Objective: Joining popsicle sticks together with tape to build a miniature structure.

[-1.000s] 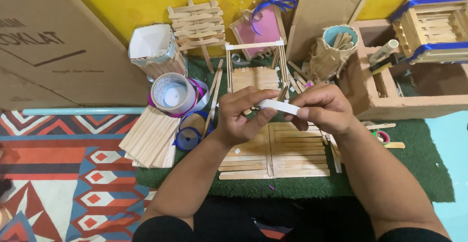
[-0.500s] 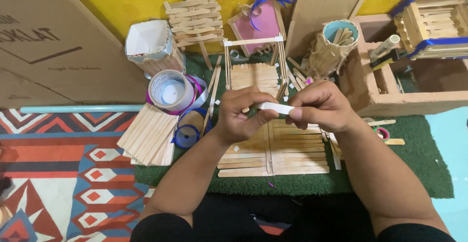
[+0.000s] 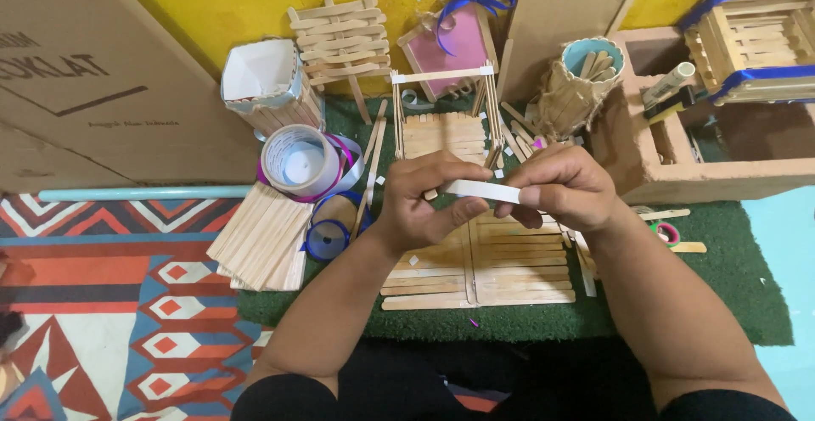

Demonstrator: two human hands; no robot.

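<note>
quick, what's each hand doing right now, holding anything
Left hand: closed on one end of the white strip.
Right hand: closed, pinching the other end of the same strip.

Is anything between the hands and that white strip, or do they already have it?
Nothing visible stands between them. The left hand and right hand both pinch the white strip directly, held level above the stick panels on the green mat.
</note>
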